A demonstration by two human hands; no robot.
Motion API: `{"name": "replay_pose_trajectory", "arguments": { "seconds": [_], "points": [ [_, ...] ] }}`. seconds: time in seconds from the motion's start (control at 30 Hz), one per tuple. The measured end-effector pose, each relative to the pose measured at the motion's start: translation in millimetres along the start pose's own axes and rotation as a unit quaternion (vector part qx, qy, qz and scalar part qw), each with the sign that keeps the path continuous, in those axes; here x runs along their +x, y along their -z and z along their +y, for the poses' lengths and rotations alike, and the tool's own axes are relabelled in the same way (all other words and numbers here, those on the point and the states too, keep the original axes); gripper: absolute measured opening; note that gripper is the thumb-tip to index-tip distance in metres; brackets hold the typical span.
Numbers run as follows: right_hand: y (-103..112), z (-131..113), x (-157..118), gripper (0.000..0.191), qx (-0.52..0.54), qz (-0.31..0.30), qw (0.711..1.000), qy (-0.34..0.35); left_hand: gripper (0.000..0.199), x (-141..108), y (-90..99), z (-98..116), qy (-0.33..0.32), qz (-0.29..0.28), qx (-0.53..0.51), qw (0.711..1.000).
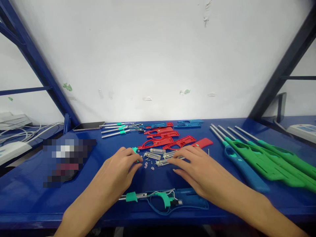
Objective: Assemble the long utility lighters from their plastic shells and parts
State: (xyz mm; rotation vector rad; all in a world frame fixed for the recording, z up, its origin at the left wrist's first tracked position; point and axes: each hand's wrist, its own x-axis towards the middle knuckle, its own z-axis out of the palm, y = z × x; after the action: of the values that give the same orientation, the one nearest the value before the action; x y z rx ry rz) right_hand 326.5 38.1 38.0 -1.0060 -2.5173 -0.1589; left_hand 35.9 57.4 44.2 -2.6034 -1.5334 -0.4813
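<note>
My left hand is beside the small loose parts, its thumb and index finger a little apart. Small teal plastic pieces show behind its fingers, partly hidden. My right hand reaches over several clear fuel tanks, fingers stretched and thumb apart; its fingertips cover part of them, and contact is unclear. Between the hands lie tiny metal plates and screws. In front, a blue lighter half-shell lies open, with a metal tube, a teal trigger and white wires in it.
Red half-shells and blue ones lie behind the tanks. Metal tubes with wires are at back left, near a flat phone-like device. Green lighters and a blue one lie right. A blurred dark packet is left.
</note>
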Motion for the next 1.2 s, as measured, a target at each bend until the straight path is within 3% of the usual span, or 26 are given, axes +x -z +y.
{"name": "replay_pose_trajectory", "arguments": {
  "seconds": [0.13,0.27,0.4,0.53,0.63,0.73,0.87,0.97,1.07,1.2],
  "points": [
    [-2.3,6.3,24.2,0.013,-0.087,-0.031,0.995,0.042,0.014,14.3,3.2,11.3,0.006,-0.054,0.0,0.999],
    [-12.3,7.8,28.4,0.012,-0.113,-0.034,0.992,0.05,0.016,18.5,2.6,17.4,0.012,-0.093,0.001,0.996],
    [-15.8,7.5,28.5,0.015,-0.136,-0.038,0.989,0.049,0.023,20.3,-1.4,18.8,0.013,-0.103,-0.013,0.995],
    [-2.8,5.6,28.7,0.019,-0.131,-0.039,0.99,0.036,0.022,20.7,0.8,20.4,0.013,-0.09,-0.041,0.995],
    [13.7,5.5,26.7,0.023,-0.104,-0.024,0.994,0.009,0.021,21.1,11.7,24.2,0.017,-0.058,-0.066,0.996],
    [27.4,8.5,26.7,0.013,-0.034,0.006,0.999,-0.023,0.02,22.2,26.7,29.9,0.029,-0.016,-0.09,0.995],
    [36.2,11.5,31.3,0.018,0.1,0.03,0.994,-0.043,0.016,21.1,39.5,37.1,0.041,0.076,-0.168,0.982],
    [38.9,8.0,33.7,0.017,0.142,0.039,0.987,-0.07,0.016,18.8,40.1,41.3,0.021,0.157,-0.224,0.962],
    [41.7,0.7,34.3,0.01,0.161,0.061,0.982,-0.078,0.017,18.1,37.6,46.3,-0.004,0.214,-0.214,0.953],
    [44.3,-6.1,35.6,0.007,0.187,0.078,0.977,-0.07,0.022,20.0,36.0,53.6,-0.045,0.235,-0.233,0.943]
  ]
}}
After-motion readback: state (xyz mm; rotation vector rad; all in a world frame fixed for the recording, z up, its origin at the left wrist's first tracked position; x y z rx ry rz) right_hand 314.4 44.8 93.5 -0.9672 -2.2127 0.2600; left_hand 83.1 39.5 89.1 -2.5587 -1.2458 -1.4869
